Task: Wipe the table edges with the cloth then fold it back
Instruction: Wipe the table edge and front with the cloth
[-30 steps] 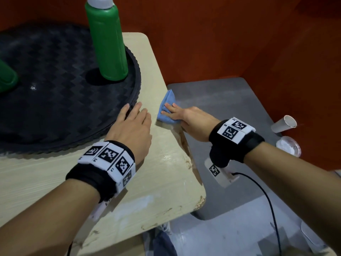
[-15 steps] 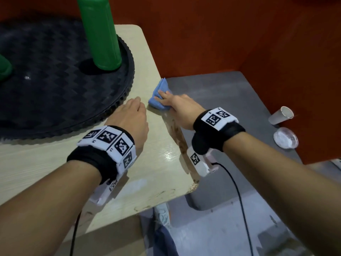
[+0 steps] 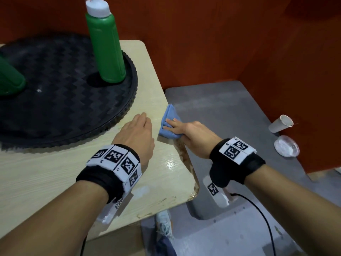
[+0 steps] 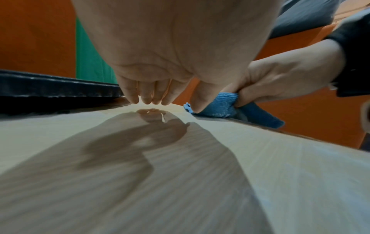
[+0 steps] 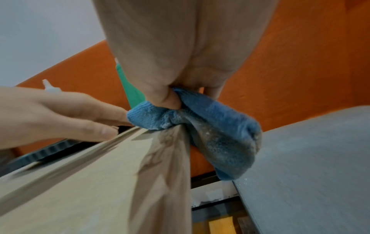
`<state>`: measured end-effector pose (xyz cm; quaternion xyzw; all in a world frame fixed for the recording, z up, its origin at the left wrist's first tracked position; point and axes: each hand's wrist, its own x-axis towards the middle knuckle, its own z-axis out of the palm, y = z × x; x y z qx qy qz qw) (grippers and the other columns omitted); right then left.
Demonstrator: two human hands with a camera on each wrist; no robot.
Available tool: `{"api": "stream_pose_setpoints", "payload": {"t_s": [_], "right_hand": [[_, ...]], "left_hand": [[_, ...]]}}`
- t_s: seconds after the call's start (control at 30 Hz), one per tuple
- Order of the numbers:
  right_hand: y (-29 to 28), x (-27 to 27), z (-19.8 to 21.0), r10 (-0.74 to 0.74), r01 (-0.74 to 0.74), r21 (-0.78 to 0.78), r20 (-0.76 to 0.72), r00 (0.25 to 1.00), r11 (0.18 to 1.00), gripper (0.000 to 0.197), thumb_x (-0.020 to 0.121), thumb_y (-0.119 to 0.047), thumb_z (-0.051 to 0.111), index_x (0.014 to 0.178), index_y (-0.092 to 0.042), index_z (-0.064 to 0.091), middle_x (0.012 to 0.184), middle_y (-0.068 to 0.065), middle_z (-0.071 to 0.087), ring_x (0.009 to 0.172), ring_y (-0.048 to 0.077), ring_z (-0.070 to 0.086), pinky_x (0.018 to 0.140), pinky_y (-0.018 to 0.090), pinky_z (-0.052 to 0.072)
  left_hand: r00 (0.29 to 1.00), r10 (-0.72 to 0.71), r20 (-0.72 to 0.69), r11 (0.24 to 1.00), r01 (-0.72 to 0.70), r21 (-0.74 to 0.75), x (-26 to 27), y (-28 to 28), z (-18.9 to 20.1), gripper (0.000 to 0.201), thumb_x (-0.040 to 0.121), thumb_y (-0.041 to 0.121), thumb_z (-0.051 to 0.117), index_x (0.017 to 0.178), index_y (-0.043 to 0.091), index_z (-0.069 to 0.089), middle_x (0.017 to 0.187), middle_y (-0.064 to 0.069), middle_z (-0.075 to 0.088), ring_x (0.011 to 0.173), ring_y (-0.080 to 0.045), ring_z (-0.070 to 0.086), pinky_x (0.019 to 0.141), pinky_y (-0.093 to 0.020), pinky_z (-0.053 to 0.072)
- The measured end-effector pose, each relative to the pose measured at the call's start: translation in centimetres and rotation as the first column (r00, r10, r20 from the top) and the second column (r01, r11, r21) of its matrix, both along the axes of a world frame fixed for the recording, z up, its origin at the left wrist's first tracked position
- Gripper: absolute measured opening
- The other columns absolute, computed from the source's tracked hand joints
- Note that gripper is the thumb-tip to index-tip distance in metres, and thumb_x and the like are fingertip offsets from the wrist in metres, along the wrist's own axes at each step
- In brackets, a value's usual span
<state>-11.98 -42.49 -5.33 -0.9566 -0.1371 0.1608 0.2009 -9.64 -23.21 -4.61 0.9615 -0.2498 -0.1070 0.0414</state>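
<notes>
A blue cloth (image 3: pixel 168 124) is bunched over the right edge of the pale wooden table (image 3: pixel 162 174). My right hand (image 3: pixel 186 129) grips the cloth (image 5: pixel 202 126), thumb on top and fingers wrapped round the table's edge, so part of it hangs down the side. The cloth's (image 4: pixel 222 106) underside looks grey with dust. My left hand (image 3: pixel 137 133) lies flat on the tabletop just left of the cloth, its fingertips (image 4: pixel 148 99) touching the wood and holding nothing.
A black round textured mat (image 3: pixel 60 93) covers the table's far left, with a green bottle (image 3: pixel 106 47) standing on it and a second green one (image 3: pixel 9 78) at the left border. A lower grey surface (image 3: pixel 221 111) lies to the right, bearing a paper cup (image 3: pixel 280 123) and a white lid (image 3: pixel 286 145). An orange wall stands behind.
My right hand has stayed gripping the cloth on the table's right edge, shifting slightly along it. My left hand has stayed flat beside it, a little closer to the cloth.
</notes>
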Motion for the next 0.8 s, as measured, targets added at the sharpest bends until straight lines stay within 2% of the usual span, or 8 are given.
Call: {"api": "stream_pose_setpoints", "payload": {"t_s": [0.1, 0.27, 0.4, 0.5, 0.6, 0.63, 0.7, 0.8], "right_hand": [[0.2, 1.0, -0.1, -0.026, 0.024, 0.068, 0.026, 0.999, 0.997, 0.062, 0.088, 0.002, 0.035, 0.143, -0.026, 0.037, 0.154, -0.007, 0.028, 0.144, 0.015, 0.024, 0.116, 0.04, 0.026], [-0.4, -1.9, 0.2, 0.017, -0.017, 0.029, -0.01, 1.0, 0.999, 0.061, 0.09, 0.004, 0.035, 0.142, -0.028, 0.038, 0.153, -0.01, 0.029, 0.143, 0.009, 0.023, 0.117, 0.037, 0.025], [-0.2, 2.0, 0.2, -0.047, 0.047, 0.016, 0.014, 0.999, 0.999, 0.06, 0.09, -0.003, 0.038, 0.145, -0.024, 0.031, 0.152, 0.001, 0.035, 0.138, 0.025, 0.038, 0.112, 0.041, 0.033], [1.0, 3.6, 0.3, -0.072, 0.072, -0.008, 0.014, 0.997, 0.997, 0.055, 0.092, -0.005, 0.036, 0.145, -0.021, 0.033, 0.153, 0.006, 0.032, 0.138, 0.028, 0.037, 0.112, 0.043, 0.032], [0.2, 1.2, 0.2, 0.001, -0.002, -0.045, -0.022, 1.0, 0.999, 0.055, 0.093, -0.003, 0.033, 0.144, -0.025, 0.035, 0.155, -0.003, 0.029, 0.143, 0.02, 0.028, 0.116, 0.041, 0.027], [-0.1, 0.8, 0.3, 0.038, -0.038, -0.036, -0.025, 0.999, 0.999, 0.055, 0.094, -0.002, 0.034, 0.143, -0.026, 0.036, 0.155, -0.006, 0.028, 0.144, 0.017, 0.025, 0.117, 0.039, 0.025], [-0.1, 1.8, 0.7, 0.057, -0.057, 0.002, 0.0, 0.998, 0.998, 0.056, 0.092, 0.001, 0.036, 0.143, -0.023, 0.038, 0.154, -0.005, 0.028, 0.144, 0.015, 0.023, 0.118, 0.035, 0.022], [0.6, 2.3, 0.7, 0.0, -0.001, 0.034, 0.019, 1.0, 0.999, 0.058, 0.091, 0.005, 0.036, 0.144, -0.018, 0.037, 0.155, 0.001, 0.025, 0.145, 0.016, 0.02, 0.119, 0.028, 0.015]], "left_hand": [[1.0, 0.006, -0.009, 1.0, -0.006, 0.016, 0.1, 0.2, 0.0, 0.062, 0.097, 0.025, 0.037, 0.149, 0.003, 0.013, 0.158, -0.011, 0.01, 0.146, -0.022, 0.013, 0.118, -0.034, 0.021], [0.998, 0.024, -0.058, 1.0, -0.024, 0.011, 0.2, 0.1, 0.2, 0.063, 0.097, 0.02, 0.038, 0.15, 0.004, 0.008, 0.16, -0.009, 0.004, 0.148, -0.022, 0.008, 0.119, -0.033, 0.016], [0.997, 0.035, -0.062, 0.999, -0.035, 0.011, 0.3, 0.1, 0.1, 0.062, 0.098, 0.02, 0.036, 0.151, 0.004, 0.009, 0.16, -0.009, 0.006, 0.147, -0.022, 0.009, 0.118, -0.033, 0.018], [0.998, 0.047, -0.035, 0.998, -0.046, 0.039, 0.2, -0.2, 0.3, 0.058, 0.096, 0.022, 0.038, 0.148, 0.004, 0.018, 0.156, -0.009, 0.016, 0.143, -0.021, 0.02, 0.113, -0.033, 0.026], [1.0, 0.028, 0.006, 0.999, -0.028, 0.026, 0.6, -0.4, 1.0, 0.04, 0.093, 0.022, 0.043, 0.13, 0.006, 0.039, 0.132, -0.007, 0.04, 0.122, -0.022, 0.04, 0.098, -0.033, 0.036], [1.0, 0.026, 0.004, 0.999, -0.026, 0.022, 0.8, -0.4, 1.2, 0.036, 0.093, 0.021, 0.044, 0.125, 0.006, 0.041, 0.128, -0.007, 0.042, 0.118, -0.022, 0.042, 0.095, -0.033, 0.037], [1.0, 0.023, 0.0, 0.999, -0.023, 0.023, 1.2, -0.6, 1.3, 0.037, 0.092, 0.019, 0.044, 0.126, 0.005, 0.04, 0.131, -0.009, 0.04, 0.12, -0.024, 0.041, 0.096, -0.034, 0.036], [1.0, 0.028, 0.002, 1.0, -0.028, 0.006, 1.4, -1.0, 0.8, 0.038, 0.091, 0.017, 0.044, 0.127, 0.005, 0.039, 0.136, -0.01, 0.035, 0.123, -0.026, 0.038, 0.097, -0.035, 0.036]]}}
